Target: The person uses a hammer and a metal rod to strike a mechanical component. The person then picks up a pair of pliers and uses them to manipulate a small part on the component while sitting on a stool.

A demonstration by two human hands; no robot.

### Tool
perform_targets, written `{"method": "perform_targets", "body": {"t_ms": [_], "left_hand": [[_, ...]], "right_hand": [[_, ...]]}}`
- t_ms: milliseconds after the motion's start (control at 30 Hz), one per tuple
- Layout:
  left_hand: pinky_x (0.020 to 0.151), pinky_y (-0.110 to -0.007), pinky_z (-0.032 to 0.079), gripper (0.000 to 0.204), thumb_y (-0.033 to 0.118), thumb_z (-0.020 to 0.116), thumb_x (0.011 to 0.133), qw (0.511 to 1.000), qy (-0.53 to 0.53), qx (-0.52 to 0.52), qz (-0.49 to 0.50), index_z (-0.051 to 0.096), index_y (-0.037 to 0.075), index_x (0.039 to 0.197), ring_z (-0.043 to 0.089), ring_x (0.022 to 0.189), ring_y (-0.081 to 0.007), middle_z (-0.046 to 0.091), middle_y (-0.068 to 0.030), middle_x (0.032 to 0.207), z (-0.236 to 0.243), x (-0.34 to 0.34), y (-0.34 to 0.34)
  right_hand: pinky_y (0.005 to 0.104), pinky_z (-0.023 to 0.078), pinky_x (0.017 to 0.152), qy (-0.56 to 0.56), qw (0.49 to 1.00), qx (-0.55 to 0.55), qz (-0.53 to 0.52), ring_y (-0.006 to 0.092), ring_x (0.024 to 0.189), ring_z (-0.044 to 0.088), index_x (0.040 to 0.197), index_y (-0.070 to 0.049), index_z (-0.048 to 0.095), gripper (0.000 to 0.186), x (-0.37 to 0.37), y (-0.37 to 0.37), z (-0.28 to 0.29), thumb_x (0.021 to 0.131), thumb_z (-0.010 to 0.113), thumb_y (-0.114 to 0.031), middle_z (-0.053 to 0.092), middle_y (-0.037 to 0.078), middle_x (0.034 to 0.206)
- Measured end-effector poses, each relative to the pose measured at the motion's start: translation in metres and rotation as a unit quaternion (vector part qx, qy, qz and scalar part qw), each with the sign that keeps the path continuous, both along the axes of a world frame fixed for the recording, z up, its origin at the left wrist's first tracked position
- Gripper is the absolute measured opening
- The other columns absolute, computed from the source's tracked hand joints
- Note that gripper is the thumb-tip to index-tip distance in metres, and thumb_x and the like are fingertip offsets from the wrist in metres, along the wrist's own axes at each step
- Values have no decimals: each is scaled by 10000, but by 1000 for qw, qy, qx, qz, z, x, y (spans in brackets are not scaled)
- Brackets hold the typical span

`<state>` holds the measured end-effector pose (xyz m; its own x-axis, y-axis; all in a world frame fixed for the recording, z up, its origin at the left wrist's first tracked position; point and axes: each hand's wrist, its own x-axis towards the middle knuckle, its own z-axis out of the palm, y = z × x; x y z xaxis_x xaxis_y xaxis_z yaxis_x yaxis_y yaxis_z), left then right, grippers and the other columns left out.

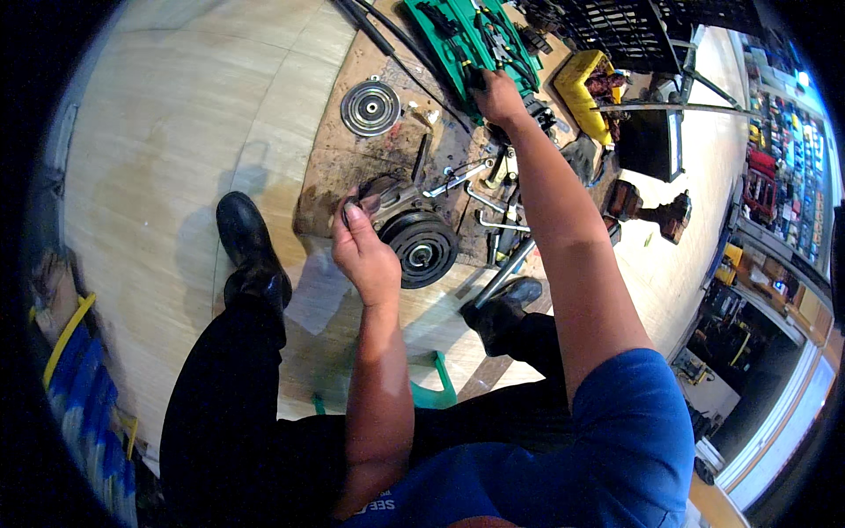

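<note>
My left hand (365, 260) is closed, its thumb pressed against the fingers over a small dark piece that I cannot make out. Right beside it, a metal compressor-like unit with a black grooved pulley (421, 249) lies on stained cardboard (321, 189). My right arm stretches forward, and my right hand (500, 99) reaches down at the near edge of a green tool case (458, 62). Its fingers are largely hidden in shadow among dark tools. Pliers (500, 48) lie in the case. A round, ringed metal disc (371, 107) rests flat on the cardboard.
Several wrenches (458, 179) lie right of the pulley. A yellow container (583, 92) with dark reddish pieces stands at the far right, near black crates (616, 31). A cordless power tool (664, 216) sits on the floor. My boots (246, 233) flank the work; a green stool (436, 392) is below me.
</note>
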<state>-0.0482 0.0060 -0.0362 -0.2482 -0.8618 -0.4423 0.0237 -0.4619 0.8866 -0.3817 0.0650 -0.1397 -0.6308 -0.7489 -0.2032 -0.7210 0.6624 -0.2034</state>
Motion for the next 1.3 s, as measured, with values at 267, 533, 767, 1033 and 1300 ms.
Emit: {"method": "perform_targets", "body": {"t_ms": [267, 533, 767, 1033, 1300], "left_hand": [[909, -333, 505, 345, 201, 414, 1047, 1000, 4, 5, 2, 551, -53, 1236, 643, 992, -203, 661, -164, 1087, -4, 0, 1], [896, -328, 508, 333, 197, 422, 1044, 1000, -13, -8, -3, 560, -44, 1226, 644, 977, -200, 662, -155, 1083, -5, 1, 3], [893, -331, 509, 332, 196, 422, 1044, 999, -34, -19, -14, 559, -43, 1230, 648, 977, -205, 666, -164, 1079, 5, -1, 1], [903, -336, 506, 342, 208, 417, 1048, 1000, -13, -4, -8, 547, -44, 1239, 651, 977, -209, 670, -170, 1077, -10, 2, 3], [926, -343, 495, 334, 192, 401, 1050, 999, -38, -7, -24, 524, -48, 1248, 644, 997, -224, 661, -178, 1079, 2, -2, 0]], "right_hand": [[460, 488, 917, -23, 997, -37, -61, 442, 1078, 576, 1166, 1, 588, 575, 0, 3, -2, 773, 778, -374, 576, 291, 1165], [468, 503, 854, -138, 980, -43, -137, 415, 996, 635, 1209, -58, 621, 526, 2, 5, 1, 795, 768, -347, 663, 264, 1055], [447, 502, 858, -72, 986, -50, -144, 400, 1024, 632, 1300, -160, 595, 528, 11, 2, -8, 818, 750, -308, 663, 242, 1093], [496, 489, 893, 66, 983, -66, -157, 467, 1054, 567, 1055, -8, 621, 348, -14, 7, 3, 860, 679, -291, 577, 288, 1115], [500, 422, 1041, 23, 965, 187, -180, 428, 1273, 465, 1358, -36, 407, 685, -41, -18, 15, 800, 702, -302, 466, 248, 1366]]}}
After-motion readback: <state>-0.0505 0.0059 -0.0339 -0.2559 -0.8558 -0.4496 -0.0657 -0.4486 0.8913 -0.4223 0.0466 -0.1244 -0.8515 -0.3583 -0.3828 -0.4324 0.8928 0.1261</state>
